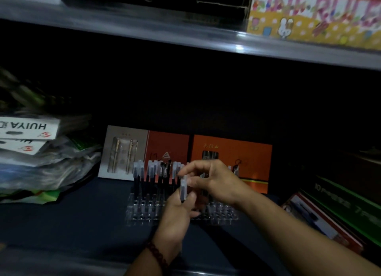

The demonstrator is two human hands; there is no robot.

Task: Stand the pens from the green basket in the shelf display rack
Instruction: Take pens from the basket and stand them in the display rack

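Nearest, the left hand (176, 217) curls round the lower barrel of a capped pen (183, 188) to keep it upright. The right hand (216, 182) pinches its cap, likely steering it toward the clear display rack (142, 213) just beyond, where other pens (151, 173) stand in the far-left rows.

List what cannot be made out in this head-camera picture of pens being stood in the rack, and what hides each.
- Head view: the pen's lower end, wrapped by the left hand.
- Head view: the rack's right-hand slots, behind the right hand.
- Head view: whether the right hand pinches the pen's cap or only touches it; blurred.
- Head view: the shelf's back, lost in darkness.
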